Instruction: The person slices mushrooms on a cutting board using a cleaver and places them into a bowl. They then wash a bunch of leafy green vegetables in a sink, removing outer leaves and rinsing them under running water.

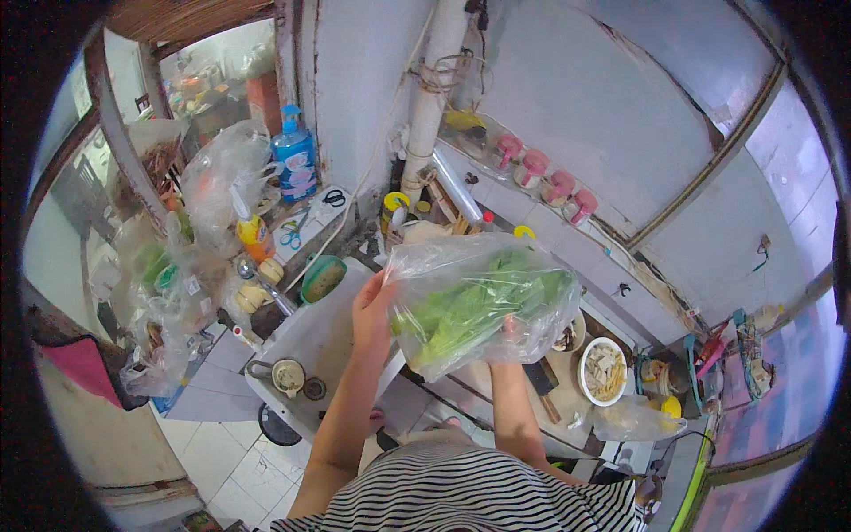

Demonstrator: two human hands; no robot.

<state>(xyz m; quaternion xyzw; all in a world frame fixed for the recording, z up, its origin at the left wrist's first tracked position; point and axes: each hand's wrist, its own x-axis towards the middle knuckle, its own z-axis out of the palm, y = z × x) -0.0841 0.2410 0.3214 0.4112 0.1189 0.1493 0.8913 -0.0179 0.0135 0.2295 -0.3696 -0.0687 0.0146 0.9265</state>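
A clear plastic bag (415, 259) with green leafy vegetables (465, 312) inside is held up in front of me, between the sink and the counter. My left hand (373, 309) grips the bag's left end, the thumb at its edge. My right hand (505, 342) is under and behind the bag's lower right part, seen partly through the film; it supports the bag. Below and to the left lies the white sink (332, 342). Right of my right hand, a cleaver (542, 382) and a white bowl of cut pale food (603, 371) rest on the counter.
A green basin (324, 279) and a small strainer or cup (288, 376) stand in the sink. Blue scissors (291, 235), a yellow spray bottle (254, 233) and a blue detergent bottle (294, 159) are at the left. Pink-lidded jars (534, 166) line the back ledge. Another plastic bag (635, 419) lies at the right.
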